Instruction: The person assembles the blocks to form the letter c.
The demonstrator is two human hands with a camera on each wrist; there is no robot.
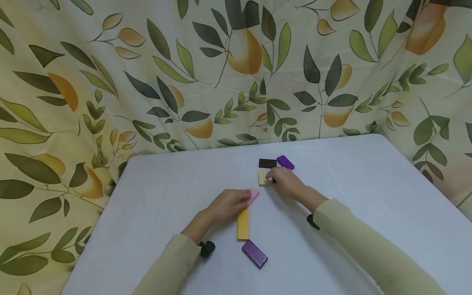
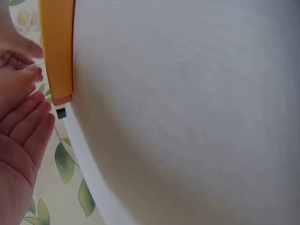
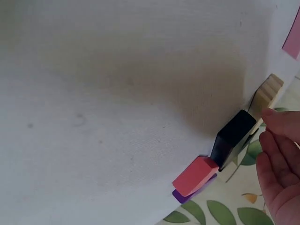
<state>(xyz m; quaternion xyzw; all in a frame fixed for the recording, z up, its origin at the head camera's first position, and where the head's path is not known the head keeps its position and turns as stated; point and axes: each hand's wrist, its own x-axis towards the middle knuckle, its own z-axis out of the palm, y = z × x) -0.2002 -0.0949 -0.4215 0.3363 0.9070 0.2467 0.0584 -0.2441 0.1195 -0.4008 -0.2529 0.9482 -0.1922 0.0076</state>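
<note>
Two jobs: steadying, probably, pink block (image 1: 254,194) under straight fingers of left grip (image 1: 228,203), with yellow block (image 1: 242,225) just nearside; pinching cream block (image 1: 262,178) in right grip (image 1: 289,183), maybe to square it up, with dark block (image 1: 267,163) just beyond. Hidden: left thumb contact, part of pink. Can't make out dark sliver (image 1: 274,180) beneath right grip.
</note>
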